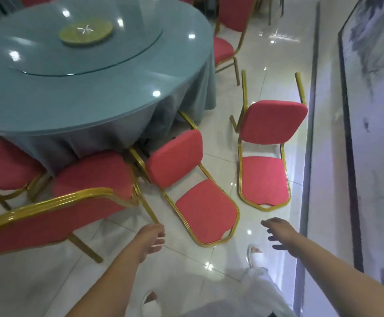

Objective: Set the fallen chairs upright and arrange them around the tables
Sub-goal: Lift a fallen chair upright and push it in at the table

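Head cam: near chair (206, 211) lies on its back on the floor beside the table (76, 92), just ahead of both hands. Far chair (264, 179) lies the same way, over by the wall. Left hand (152, 240) and right hand (279, 234) reach out, fingers loose, holding nothing

The person wears loose white trousers (262, 294) and white open-toed slippers (258, 257) with toes showing; both forearms (118, 277) are bare down to the left grip (151, 240) and right grip (280, 233)
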Available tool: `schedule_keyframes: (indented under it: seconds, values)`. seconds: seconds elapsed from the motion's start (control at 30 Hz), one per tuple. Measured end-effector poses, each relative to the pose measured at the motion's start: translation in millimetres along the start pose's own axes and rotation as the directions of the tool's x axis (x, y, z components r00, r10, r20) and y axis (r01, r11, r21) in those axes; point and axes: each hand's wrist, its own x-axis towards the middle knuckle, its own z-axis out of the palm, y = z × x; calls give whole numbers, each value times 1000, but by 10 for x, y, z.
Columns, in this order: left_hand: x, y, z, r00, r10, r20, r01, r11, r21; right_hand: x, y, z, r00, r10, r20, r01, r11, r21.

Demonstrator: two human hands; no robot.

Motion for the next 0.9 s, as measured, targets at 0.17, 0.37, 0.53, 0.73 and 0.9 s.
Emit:
schedule_keyframes:
  seconds: [0.17,0.37,0.53,0.73,0.9]
  values:
    - [-19,-78,862,973,-197,-124,183,977,-111,656,-52,-674,989,62,132,-47,992,-113]
    - [-55,-13,1924,959,-164,-230,148,985,-87,1440,-93,-1211,980,149,133,-116,967,-226]
    - [73,-112,2479,975,-198,-101,201,979,16,1921,-32,-1153,972,192,135,-146,945,-293]
    - [1088,-672,2466,945,-318,-75,322,945,56,2612,301,-695,976,181,118,-140,947,-289]
    - [2417,-1196,2211,935,-323,-145,342,930,135,3658,684,-105,974,165,152,-97,920,-379]
